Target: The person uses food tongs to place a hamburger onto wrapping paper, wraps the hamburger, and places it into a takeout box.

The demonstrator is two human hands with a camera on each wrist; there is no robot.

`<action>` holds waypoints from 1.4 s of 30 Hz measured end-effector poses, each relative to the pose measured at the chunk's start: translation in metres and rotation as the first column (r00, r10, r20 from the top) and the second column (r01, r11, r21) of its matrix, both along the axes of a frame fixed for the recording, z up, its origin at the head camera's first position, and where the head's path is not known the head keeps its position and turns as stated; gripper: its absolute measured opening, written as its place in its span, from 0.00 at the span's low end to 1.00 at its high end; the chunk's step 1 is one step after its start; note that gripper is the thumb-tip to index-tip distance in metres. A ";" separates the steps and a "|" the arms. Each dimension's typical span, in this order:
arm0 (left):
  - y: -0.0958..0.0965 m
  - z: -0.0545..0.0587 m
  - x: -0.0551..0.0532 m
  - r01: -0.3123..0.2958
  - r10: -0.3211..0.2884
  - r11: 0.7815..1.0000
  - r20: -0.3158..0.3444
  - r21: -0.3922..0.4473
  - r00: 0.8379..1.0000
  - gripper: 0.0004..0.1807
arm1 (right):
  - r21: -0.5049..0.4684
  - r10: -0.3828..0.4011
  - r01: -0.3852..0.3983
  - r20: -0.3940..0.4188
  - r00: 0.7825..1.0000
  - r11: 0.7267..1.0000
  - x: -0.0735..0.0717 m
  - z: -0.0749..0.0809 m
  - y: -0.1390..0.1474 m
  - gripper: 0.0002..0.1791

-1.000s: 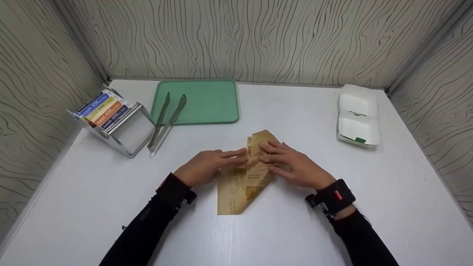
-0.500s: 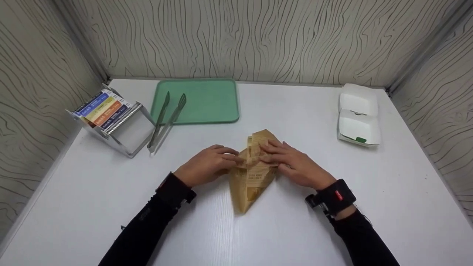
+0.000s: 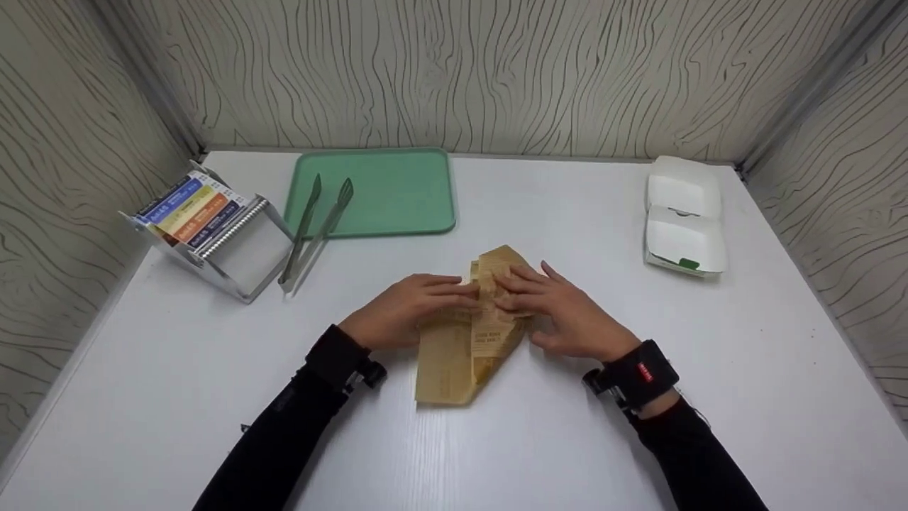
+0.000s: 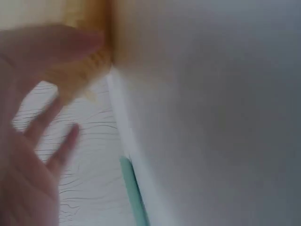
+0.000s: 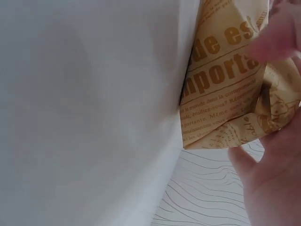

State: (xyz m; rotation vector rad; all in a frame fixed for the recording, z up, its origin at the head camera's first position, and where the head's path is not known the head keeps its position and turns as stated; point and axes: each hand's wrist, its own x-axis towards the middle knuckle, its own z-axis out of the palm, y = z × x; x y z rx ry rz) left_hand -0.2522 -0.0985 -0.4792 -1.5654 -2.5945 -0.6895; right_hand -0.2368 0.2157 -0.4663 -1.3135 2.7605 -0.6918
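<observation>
A sheet of brown printed wrapping paper (image 3: 445,362) lies folded in the middle of the table, with its lower left flap spread flat. My left hand (image 3: 408,309) reaches over the paper's left side, its fingertips on the sheet near the fold edge. On the upper right part rests my right hand (image 3: 571,316), fingers fairly straight and spread over the paper. Printed lettering on the folded wrapper (image 5: 221,70) shows in the right wrist view, beside the right thumb. Blur covers the left thumb (image 4: 51,44) in the left wrist view. Anything inside the wrapper is hidden.
Metal tongs (image 3: 330,227) lean across the front left of a green tray (image 3: 404,191). A metal holder (image 3: 248,255) with colourful striped packets or labels stands at the left. At the right, a white clamshell box (image 3: 684,241) stands with its lid up.
The paper's lower left flap folded in to a point half a second ago and is now spread out again. My left hand moved slightly right; my right hand stays nearly in place.
</observation>
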 end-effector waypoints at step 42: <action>0.077 -0.006 -0.036 -0.380 0.216 0.838 0.401 0.391 0.890 0.14 | -0.270 -0.243 0.338 0.332 0.912 0.901 0.004 -0.005 -0.003 0.17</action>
